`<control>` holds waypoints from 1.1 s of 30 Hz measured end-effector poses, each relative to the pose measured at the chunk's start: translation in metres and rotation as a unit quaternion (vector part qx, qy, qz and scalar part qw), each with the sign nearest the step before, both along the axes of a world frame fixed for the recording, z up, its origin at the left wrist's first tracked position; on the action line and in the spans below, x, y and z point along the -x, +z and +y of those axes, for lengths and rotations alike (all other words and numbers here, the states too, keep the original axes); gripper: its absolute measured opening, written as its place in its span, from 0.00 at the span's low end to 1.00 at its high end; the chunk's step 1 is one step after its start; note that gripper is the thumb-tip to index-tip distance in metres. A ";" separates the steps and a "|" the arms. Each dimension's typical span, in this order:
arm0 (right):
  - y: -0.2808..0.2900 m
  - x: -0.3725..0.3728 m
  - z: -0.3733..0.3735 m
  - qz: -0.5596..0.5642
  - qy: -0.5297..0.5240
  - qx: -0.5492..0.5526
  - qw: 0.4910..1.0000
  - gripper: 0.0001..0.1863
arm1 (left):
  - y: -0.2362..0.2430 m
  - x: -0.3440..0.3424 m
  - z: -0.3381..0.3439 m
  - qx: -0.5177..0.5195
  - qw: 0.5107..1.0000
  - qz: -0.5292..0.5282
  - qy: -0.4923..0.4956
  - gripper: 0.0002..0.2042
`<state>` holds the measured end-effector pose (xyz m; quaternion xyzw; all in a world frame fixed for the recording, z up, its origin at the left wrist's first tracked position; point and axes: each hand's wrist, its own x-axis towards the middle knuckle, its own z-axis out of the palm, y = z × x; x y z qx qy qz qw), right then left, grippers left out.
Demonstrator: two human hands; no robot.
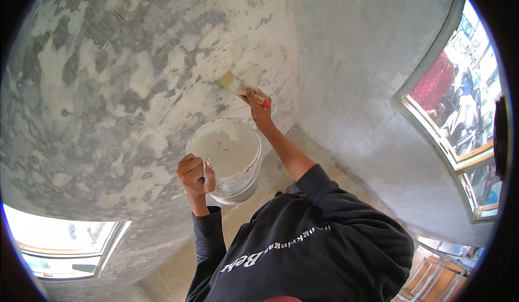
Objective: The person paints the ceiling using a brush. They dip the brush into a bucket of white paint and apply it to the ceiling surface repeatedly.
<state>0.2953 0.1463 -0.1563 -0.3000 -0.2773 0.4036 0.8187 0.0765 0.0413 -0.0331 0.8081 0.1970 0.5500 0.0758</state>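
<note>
The right hand [258, 106] is closed around a paintbrush [238, 86], bristles touching the patchy grey wall [108, 86] at its ten o'clock. The left hand [195, 173] is clenched on the handle of a white paint bucket [230, 159], held at seven o'clock from the brush. Tilting the bucket could spill paint onto the floor [173, 275].
</note>
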 end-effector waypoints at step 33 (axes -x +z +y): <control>0.009 -0.035 0.017 0.028 -0.020 -0.018 0.999 0.16 | -0.004 0.006 -0.008 0.018 1.000 -0.005 0.007 0.11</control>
